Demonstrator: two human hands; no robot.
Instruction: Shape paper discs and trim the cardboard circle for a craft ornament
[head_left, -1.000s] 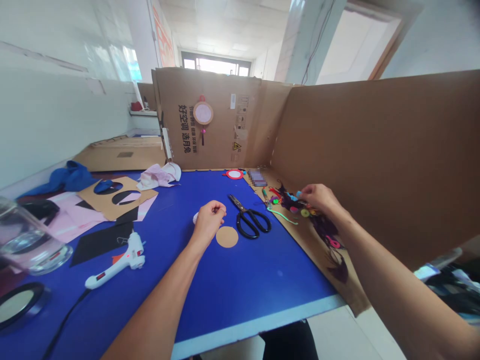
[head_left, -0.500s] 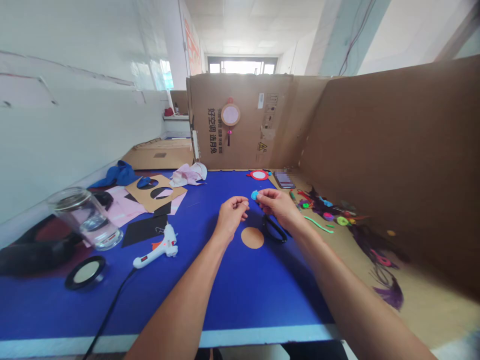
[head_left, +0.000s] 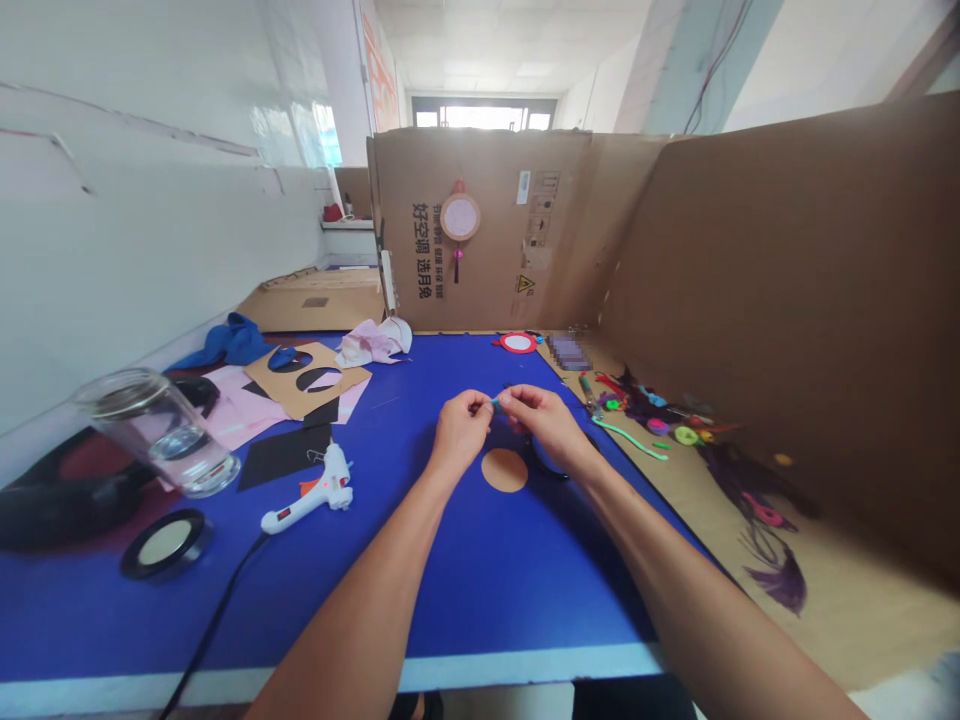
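Observation:
Between the fingertips of both hands is a small blue fuzzy-looking piece (head_left: 496, 404), mostly hidden by the fingers. My left hand (head_left: 463, 430) pinches it from the left, while the thumb and fingers of my right hand (head_left: 541, 420) close on it from the right. Both hands are held above the blue tabletop (head_left: 450, 590). Just below them lies a round brown cardboard disc (head_left: 505, 470). A black loop-shaped object (head_left: 553, 468) rests partly hidden under my right hand.
To the left are a white glue gun (head_left: 315, 497) with its cord, a glass jar (head_left: 161, 435), a black tape roll (head_left: 165, 541) and cut cardboard (head_left: 300, 397). Craft bits and a purple tassel (head_left: 780, 580) lie right. Cardboard walls (head_left: 787, 300) stand behind and right.
My hands have come together. My left fingers now meet the blue piece, which was in my right hand alone; it has shifted slightly left and down. The view has tilted slightly.

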